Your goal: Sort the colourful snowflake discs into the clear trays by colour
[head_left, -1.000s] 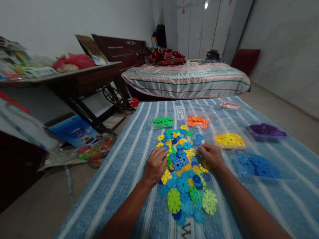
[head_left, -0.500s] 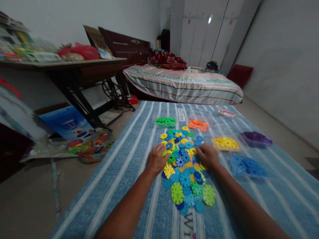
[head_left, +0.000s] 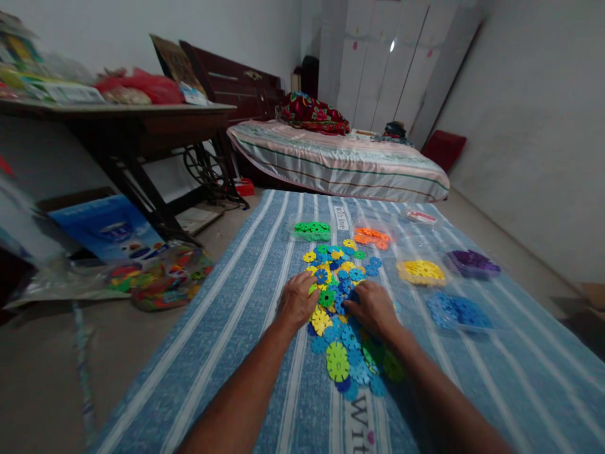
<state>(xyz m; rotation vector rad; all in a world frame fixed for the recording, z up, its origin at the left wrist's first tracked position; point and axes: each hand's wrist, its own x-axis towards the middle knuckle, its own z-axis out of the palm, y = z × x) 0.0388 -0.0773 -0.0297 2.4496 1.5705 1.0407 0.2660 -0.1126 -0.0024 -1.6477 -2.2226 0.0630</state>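
Observation:
A heap of flat plastic snowflake discs (head_left: 341, 302) in blue, yellow and green lies on a blue striped cloth (head_left: 246, 302). My left hand (head_left: 297, 301) rests on the heap's left edge with its fingers curled down onto the discs. My right hand (head_left: 372, 307) lies over the middle of the heap, fingers bent onto the blue pieces. What either hand pinches is hidden under the fingers. A large green disc (head_left: 337, 362) lies nearest me.
Clear trays hold sorted discs: green (head_left: 312, 231), orange (head_left: 373, 236), yellow (head_left: 420, 271), purple (head_left: 472, 263), blue (head_left: 456, 310). A bag of toys (head_left: 163, 280) lies on the floor at left. A dark table (head_left: 132, 126) stands left, a bed (head_left: 340, 161) behind.
My right hand has slid left from the heap's right edge onto its middle. The left hand stays at the left edge. The view has shifted a little.

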